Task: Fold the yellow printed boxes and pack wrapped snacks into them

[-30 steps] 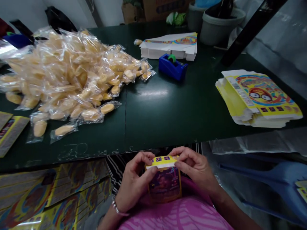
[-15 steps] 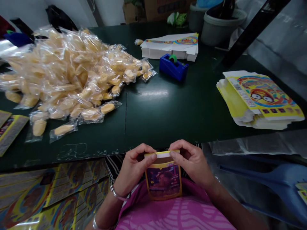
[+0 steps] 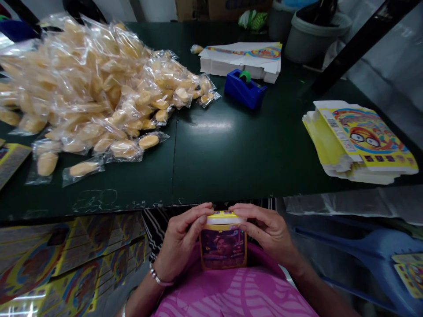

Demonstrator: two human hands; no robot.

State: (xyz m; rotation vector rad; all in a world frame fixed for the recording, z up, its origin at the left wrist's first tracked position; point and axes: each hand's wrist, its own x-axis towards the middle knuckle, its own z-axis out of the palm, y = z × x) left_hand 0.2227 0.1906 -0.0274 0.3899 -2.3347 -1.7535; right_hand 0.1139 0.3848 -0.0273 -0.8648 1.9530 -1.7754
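the dark green work surface (image 3: 231, 149) ends above the lap, where the left hand (image 3: 181, 237) and right hand (image 3: 266, 231) grip a small yellow printed carton (image 3: 223, 246) at lower centre, its white top edge narrower than a moment ago.

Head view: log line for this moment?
yellow printed carton: upright at lap | left hand: gripping it | right hand: gripping it
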